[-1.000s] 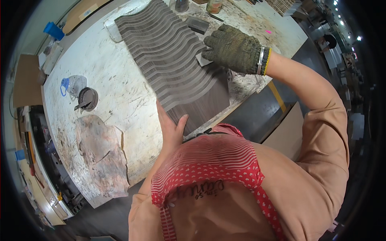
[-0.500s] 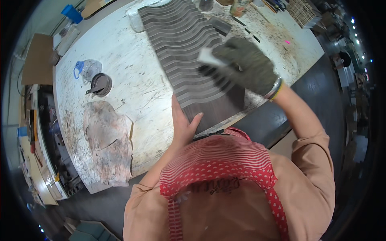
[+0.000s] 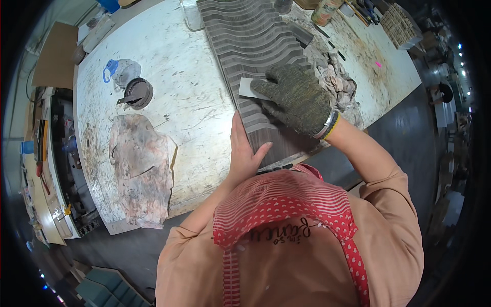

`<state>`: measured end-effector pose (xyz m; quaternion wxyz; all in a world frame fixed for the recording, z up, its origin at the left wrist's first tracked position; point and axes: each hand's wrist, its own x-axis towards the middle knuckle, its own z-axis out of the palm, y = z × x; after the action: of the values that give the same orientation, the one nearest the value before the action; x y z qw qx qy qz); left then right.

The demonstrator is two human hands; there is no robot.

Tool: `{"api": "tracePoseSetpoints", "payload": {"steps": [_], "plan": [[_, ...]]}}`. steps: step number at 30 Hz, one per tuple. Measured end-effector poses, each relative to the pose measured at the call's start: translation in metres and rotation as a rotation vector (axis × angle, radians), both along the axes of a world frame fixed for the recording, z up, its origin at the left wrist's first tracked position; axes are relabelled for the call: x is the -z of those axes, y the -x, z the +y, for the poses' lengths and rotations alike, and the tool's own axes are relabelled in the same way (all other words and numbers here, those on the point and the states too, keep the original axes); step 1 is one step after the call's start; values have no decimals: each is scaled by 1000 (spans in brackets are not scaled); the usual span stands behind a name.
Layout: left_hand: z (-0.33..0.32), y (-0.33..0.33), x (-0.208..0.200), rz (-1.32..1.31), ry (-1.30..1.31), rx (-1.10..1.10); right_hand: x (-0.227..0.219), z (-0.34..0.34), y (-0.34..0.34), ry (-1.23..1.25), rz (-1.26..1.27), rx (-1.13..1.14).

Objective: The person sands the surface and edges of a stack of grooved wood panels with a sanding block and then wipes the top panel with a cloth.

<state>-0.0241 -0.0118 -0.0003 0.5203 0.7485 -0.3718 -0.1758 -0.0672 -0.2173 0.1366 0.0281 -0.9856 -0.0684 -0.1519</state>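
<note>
A long grey ribbed wavy panel (image 3: 253, 36) lies on the stained white worktable (image 3: 179, 102). My right hand (image 3: 299, 97) wears a dark knitted glove and presses a small pale sheet of sandpaper (image 3: 249, 88) flat against the panel's ridges. My bare left hand (image 3: 243, 151) rests flat, fingers together, against the panel's near left edge, holding nothing. I wear a red patterned apron over a peach shirt.
A stained pinkish rag (image 3: 140, 169) lies at the table's near left. A round dark tin (image 3: 137, 93) and a clear bag with a blue ring (image 3: 120, 71) sit beyond it. Crumpled cloth (image 3: 340, 84) lies right of the panel. A can (image 3: 326, 11) stands far back.
My gloved right hand has slid with the sandpaper down the panel toward me and to the left. The left hand stays on the panel's edge.
</note>
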Motion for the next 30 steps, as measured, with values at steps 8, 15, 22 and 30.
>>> {"api": "tracePoseSetpoints", "payload": {"steps": [8, 15, 22, 30], "plan": [[0, -2, -4, 22, 12, 2, 2, -21, 27, -39, 107, 131], [-1, 0, -5, 57, -36, -12, -26, -73, 29, 322, 139, 14], [0, 2, -9, 101, -79, -19, -38, -107, 31, 281, 229, 56], [-1, 1, -10, 73, -58, -7, -30, -141, 69, 22, 219, 356]]}}
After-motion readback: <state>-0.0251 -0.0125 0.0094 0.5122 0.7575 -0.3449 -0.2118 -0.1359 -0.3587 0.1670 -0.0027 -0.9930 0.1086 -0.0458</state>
